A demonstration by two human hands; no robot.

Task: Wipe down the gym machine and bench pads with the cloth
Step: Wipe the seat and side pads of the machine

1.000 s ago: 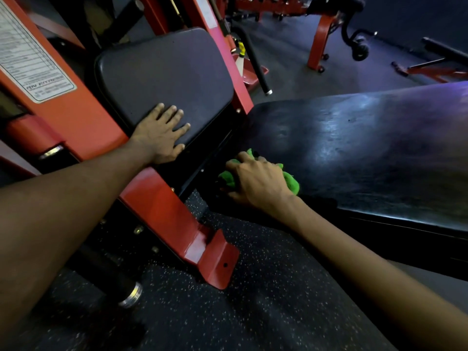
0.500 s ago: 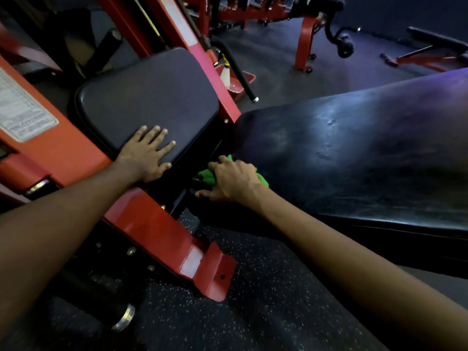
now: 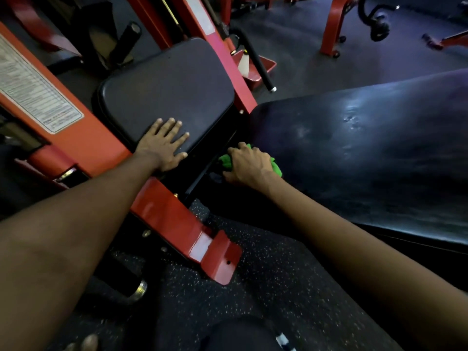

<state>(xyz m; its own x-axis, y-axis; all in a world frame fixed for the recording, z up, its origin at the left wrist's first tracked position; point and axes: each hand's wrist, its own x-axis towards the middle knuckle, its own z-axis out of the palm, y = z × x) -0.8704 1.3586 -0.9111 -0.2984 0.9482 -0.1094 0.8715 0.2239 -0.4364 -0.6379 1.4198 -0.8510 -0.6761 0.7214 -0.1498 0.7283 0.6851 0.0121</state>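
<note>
Your left hand (image 3: 164, 145) stays flat on the near edge of the small seat pad (image 3: 167, 84), fingers straight and spread, holding nothing. Your right hand (image 3: 249, 167) keeps its fingers curled round the bunched green cloth (image 3: 276, 168), pressed to the end of the long bench pad (image 3: 367, 153) beside the gap between the 2 pads. Since 1 second ago it has slid closer to that edge.

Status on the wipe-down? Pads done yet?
Done, apparently: the long bench pad shows wet-looking streaks. In hand: the right hand grips the green cloth at that pad's end. Left: the small seat pad, where the left hand rests flat, looks matte; red frame likewise.
</note>
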